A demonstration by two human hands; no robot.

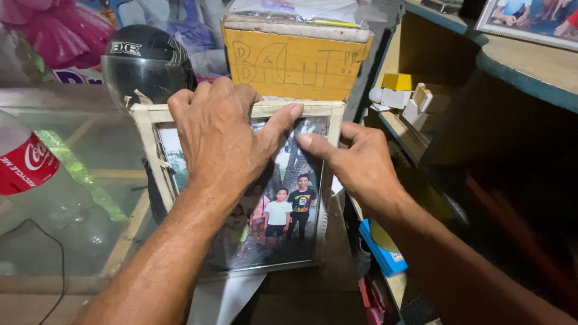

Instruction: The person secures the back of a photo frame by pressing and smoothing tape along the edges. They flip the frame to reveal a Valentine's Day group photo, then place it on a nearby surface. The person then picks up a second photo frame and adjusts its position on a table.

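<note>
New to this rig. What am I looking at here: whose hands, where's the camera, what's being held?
There is no machine here. A person wears one camera on the head, and it looks down at their own two bare hands, so this single picture is their view.

The left hand lies over the top of a white picture frame, with its fingers curled over the upper edge. The right hand presses a thumb onto the photo near the frame's upper right corner. The photo shows a group of people standing outdoors.

The frame rests partly on a glass-topped counter. Behind it sit a black helmet and a yellow wooden box. A plastic bottle with a red label lies at the left. Shelves with small boxes are at the right.
</note>
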